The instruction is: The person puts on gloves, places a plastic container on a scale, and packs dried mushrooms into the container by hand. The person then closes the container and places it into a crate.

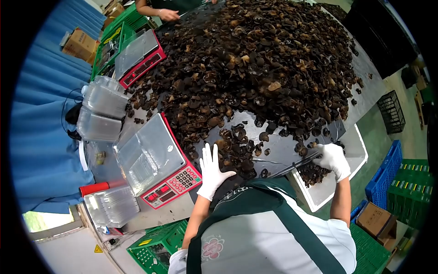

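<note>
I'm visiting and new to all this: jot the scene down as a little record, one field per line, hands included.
Main material: dark, curled pieces, heaped in a large pile
Left hand: white-gloved, fingers spread, by the pile's near edge
Right hand: white-gloved, at the edge of the dark sheet; grip unclear
White box: near the right hand, some dark pieces inside
Scales: near scale and far scale, both red-edged
Packaging: stacked clear containers, left
Other person: hand at the far side

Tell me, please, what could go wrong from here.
Dark pieces near the right hand might fall past the white box to the floor. The left hand is close to the red scale, so it might bump it and shift the clear tray on top.
</note>
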A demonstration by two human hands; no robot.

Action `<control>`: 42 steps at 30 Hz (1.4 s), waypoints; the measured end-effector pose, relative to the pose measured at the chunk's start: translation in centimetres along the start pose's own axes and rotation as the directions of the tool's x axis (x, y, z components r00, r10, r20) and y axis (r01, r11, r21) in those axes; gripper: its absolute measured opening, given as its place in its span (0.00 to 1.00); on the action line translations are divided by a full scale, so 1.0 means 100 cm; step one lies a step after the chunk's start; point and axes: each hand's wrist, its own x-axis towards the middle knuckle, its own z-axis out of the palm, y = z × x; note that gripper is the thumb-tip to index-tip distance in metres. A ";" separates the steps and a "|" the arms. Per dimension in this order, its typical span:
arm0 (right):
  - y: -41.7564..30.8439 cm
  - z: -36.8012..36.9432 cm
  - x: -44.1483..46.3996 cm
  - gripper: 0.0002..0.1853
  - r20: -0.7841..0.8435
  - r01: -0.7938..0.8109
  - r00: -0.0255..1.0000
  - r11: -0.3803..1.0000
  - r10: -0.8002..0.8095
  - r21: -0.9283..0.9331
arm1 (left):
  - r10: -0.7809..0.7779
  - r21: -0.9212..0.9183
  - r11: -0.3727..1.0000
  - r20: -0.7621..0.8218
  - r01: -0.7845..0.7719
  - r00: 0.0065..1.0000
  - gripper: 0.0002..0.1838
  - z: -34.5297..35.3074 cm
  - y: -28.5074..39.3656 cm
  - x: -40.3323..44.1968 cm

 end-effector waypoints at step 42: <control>0.094 0.050 -0.006 0.25 -0.196 -0.316 0.928 0.948 0.318 0.043 | 0.039 0.101 0.994 0.083 -0.048 0.996 0.66 0.009 0.002 0.003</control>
